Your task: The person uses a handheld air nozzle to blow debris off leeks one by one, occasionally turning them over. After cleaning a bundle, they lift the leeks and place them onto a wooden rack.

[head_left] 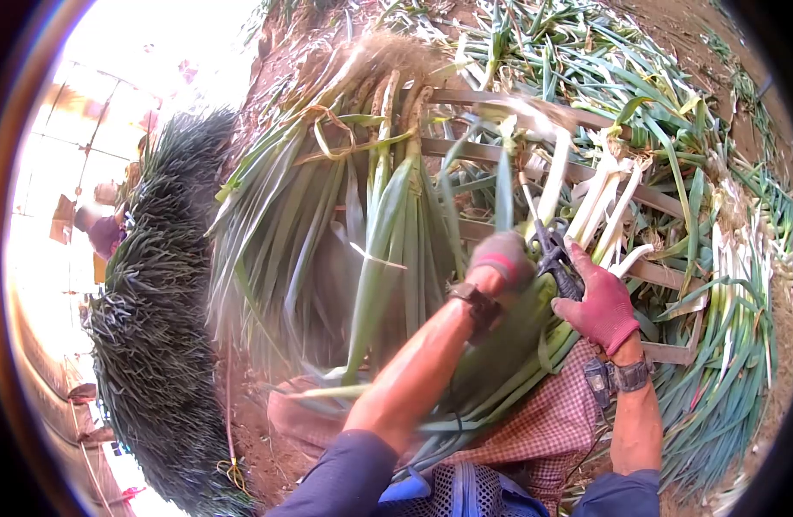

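My right hand (599,302), in a red glove, has its thumb and forefinger apart beside dark-handled cutters (558,263); whether it grips their handle is hard to tell. Blurred by motion, my left hand (502,258) is just left of the cutters, over long green leaves (508,345), and its fingers cannot be made out. White leek-like stalks (599,207) lie just beyond my right hand. Left of my hands, a bundle of the same plants (327,215) is tied with a leaf strip near its roots.
A slatted wooden rack (664,274) lies under the stalks. More loose plants (577,60) spread at the top, with others (724,345) along the right. A long dark green heap (164,345) stands at the left, with a person (103,233) beyond it. Checked cloth (534,414) covers my lap.
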The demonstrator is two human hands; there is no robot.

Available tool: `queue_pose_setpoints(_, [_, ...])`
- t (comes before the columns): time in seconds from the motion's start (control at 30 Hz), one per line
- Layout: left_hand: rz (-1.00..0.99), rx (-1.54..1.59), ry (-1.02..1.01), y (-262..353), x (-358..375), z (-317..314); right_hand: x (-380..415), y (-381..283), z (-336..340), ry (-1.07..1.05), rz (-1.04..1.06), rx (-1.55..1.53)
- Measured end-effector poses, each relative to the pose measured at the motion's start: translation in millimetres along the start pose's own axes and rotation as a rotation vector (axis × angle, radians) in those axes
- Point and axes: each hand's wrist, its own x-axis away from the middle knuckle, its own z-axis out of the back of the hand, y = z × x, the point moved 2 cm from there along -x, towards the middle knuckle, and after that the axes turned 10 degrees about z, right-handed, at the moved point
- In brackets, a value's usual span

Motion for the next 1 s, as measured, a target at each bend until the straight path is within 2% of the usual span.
queue_pose_setpoints(0.03, [-0.086,0.059,0.065,-0.1,7.6,-11.9,-2.9,-15.2,9.4,-0.077,-0.042,0.003])
queue_pose_setpoints(0.07, [-0.172,0.117,0.131,-1.7,13.1,-20.6,-6.0,-16.9,9.2,-0.077,-0.039,0.004])
queue_pose_setpoints(0.1, [-0.17,0.118,0.135,-3.3,12.7,-21.9,-9.5,-19.1,8.6,-0.041,0.01,-0.038])
queue_pose_setpoints(0.17, [-0.104,0.096,-0.01,-9.8,11.1,-27.2,-17.7,-11.9,-1.1,0.054,0.11,-0.097])
queue_pose_setpoints(0.2, [-0.102,0.095,-0.007,-14.5,17.1,-16.8,-23.0,-15.8,0.3,0.054,0.113,-0.099])
queue_pose_setpoints(0.27, [-0.205,0.086,0.045,-29.4,41.0,26.8,-33.0,-26.4,-0.1,-0.104,-0.028,-0.039])
queue_pose_setpoints(0.33, [-0.102,0.096,0.098,-47.4,51.1,68.7,-36.3,-42.0,-7.0,-0.197,0.034,-0.064])
queue_pose_setpoints(0.4, [-0.091,0.027,0.454,-82.5,39.5,90.3,-43.6,-44.4,-24.4,-0.113,0.169,-0.094])
queue_pose_setpoints(0.47, [0.013,0.033,0.65,-107.8,33.4,112.4,-58.8,-55.6,-29.9,-0.151,0.123,-0.097])
queue_pose_setpoints(0.53, [0.07,0.036,0.731,-117.9,30.7,129.5,-73.9,-62.5,-39.0,-0.185,0.074,-0.1])
queue_pose_setpoints(0.6, [0.08,-0.002,0.744,-125.1,18.6,136.2,-88.5,-65.5,-56.0,-0.233,0.151,-0.071])
queue_pose_setpoints(0.67, [0.06,-0.055,0.794,-127.5,8.0,140.3,-110.1,-77.7,-56.6,-0.291,0.112,-0.084])
queue_pose_setpoints(0.73, [0.063,-0.088,0.764,-127.2,-2.4,146.2,-128.0,-82.1,-61.3,-0.369,0.053,-0.008])
queue_pose_setpoints(0.8, [0.099,-0.252,0.707,-124.6,-12.4,150.2,-135.4,-81.4,-63.5,-0.357,0.069,-0.006])
queue_pose_setpoints(0.9, [0.146,-0.289,0.608,-121.5,-22.2,156.5,-139.1,-81.1,-60.4,-0.325,0.094,0.005])
queue_pose_setpoints(1.0, [0.167,-0.266,0.577,-119.2,-26.4,160.6,-136.8,-80.6,-62.7,-0.384,0.027,0.023])
